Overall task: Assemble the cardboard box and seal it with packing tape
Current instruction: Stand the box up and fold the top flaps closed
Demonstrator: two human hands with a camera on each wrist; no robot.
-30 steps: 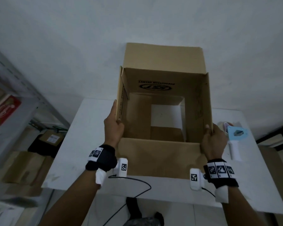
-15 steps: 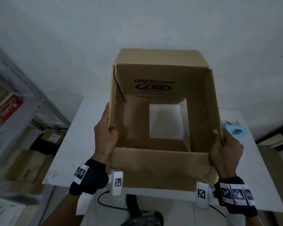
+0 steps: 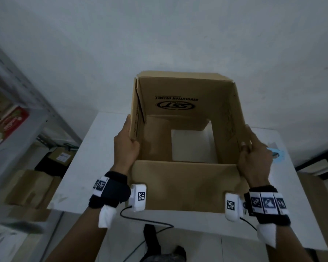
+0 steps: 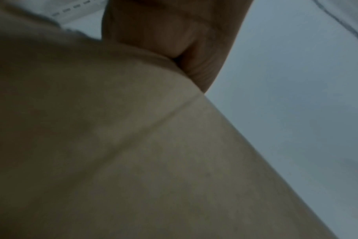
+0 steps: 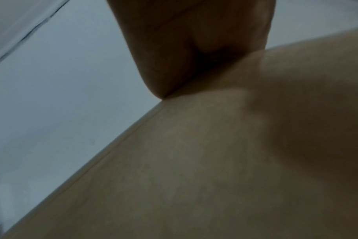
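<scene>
Left hand: my left hand [image 3: 125, 146] grips the left wall of the cardboard box [image 3: 184, 186], thumb hooked over the wall's top edge to the inside, the other fingers flat against the outside.
Left wrist view: my palm [image 4: 168, 37] lies against brown cardboard [image 4: 112, 153], which fills most of the picture; it is too blurred to show each finger.
Right hand: my right hand [image 3: 254, 157] clamps the right wall, thumb on the inner face, fingers wrapped round the outside edge.
Right wrist view: the heel of my hand [image 5: 194, 45] meets the cardboard [image 5: 215, 161] at a corner crease; fingertips are hidden.
Box: it sits between my two hands, open at the top towards me, over the white table [image 3: 95, 148]. Whether it touches the table I cannot tell.
Box bottom: the bottom flaps are only partly folded in, and a white square of table shows through the gap beyond my thumbs.
Far wall: opposite me, beyond both hands, it carries an upside-down black logo [image 3: 175, 105].
Near flap: it hangs down towards me, between my wrists.
Tape dispenser: a light blue packing tape dispenser [image 3: 277, 154] lies on the table just outside my right hand, mostly hidden behind it.
Shelving: a metal rack [image 3: 17, 118] stands well out past my left hand, holding a red carton [image 3: 8, 125].
</scene>
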